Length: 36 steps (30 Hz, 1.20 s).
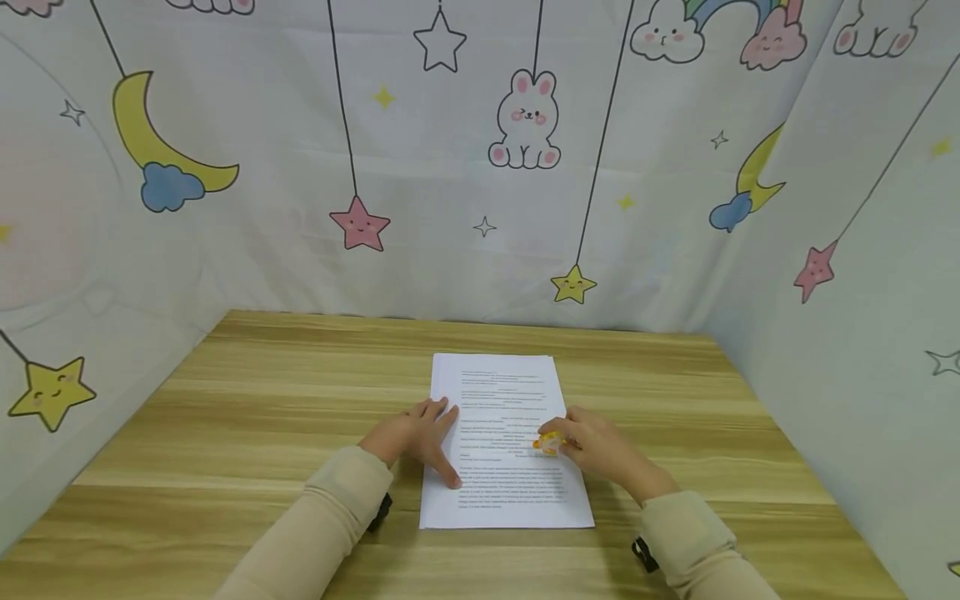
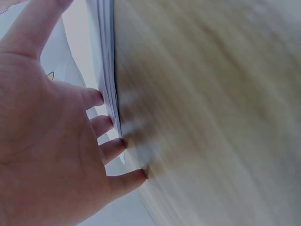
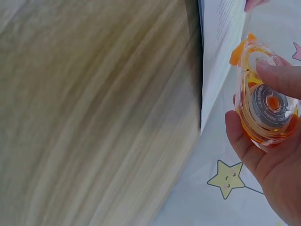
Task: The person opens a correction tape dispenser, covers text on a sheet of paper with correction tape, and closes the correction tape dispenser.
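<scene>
A stack of printed paper (image 1: 510,492) lies on the wooden table, with several white gaps among its text lines. My left hand (image 1: 426,437) rests on the stack's left edge, fingers spread and thumb on the sheet; in the left wrist view its fingertips (image 2: 113,149) touch the paper's side and the tabletop. Over the right part of the page, my right hand (image 1: 603,446) grips a correction tape (image 1: 550,443). The right wrist view shows this correction tape (image 3: 270,110) as a clear case with orange parts and a grey reel, held between thumb and fingers.
The wood-grain table (image 1: 262,400) extends around the paper on all sides. A white curtain (image 1: 450,275) printed with stars, moons and rabbits hangs behind the table and along both sides. Dark bands sit near both sleeve cuffs (image 1: 686,525).
</scene>
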Tool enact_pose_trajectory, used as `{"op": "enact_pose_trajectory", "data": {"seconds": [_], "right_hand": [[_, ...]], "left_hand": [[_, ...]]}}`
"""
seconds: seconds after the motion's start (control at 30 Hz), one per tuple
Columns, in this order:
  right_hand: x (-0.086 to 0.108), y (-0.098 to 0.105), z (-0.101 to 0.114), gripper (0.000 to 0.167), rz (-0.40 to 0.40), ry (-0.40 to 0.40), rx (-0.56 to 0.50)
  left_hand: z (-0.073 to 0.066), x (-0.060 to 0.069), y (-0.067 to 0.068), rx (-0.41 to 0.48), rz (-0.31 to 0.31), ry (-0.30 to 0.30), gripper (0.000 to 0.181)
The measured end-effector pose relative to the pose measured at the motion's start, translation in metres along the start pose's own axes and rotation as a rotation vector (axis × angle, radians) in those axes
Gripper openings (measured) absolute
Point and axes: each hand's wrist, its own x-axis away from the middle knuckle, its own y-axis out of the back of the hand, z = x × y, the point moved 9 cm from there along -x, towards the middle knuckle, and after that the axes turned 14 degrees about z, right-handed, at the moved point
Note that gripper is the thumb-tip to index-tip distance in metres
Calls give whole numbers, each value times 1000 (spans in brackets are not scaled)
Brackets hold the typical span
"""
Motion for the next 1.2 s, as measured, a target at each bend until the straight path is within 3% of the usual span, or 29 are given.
{"op": "enact_pose_trajectory", "data": {"seconds": [0.2,0.67,0.97,1.2], "right_hand": [[2,-3,2,30,-15,47,63],[-3,-4,12,31,-1,60,115],[-5,-5,20,28,-30,101,236],[-4,-6,20,26,38,107,226]], "left_hand": [[1,2,-1,8,1,4,116],[1,-1,-2,19,-6,-1,116],[2,-1,-1,8,-2,-7,116],[3,-1,-2,19,-4,0,116]]}}
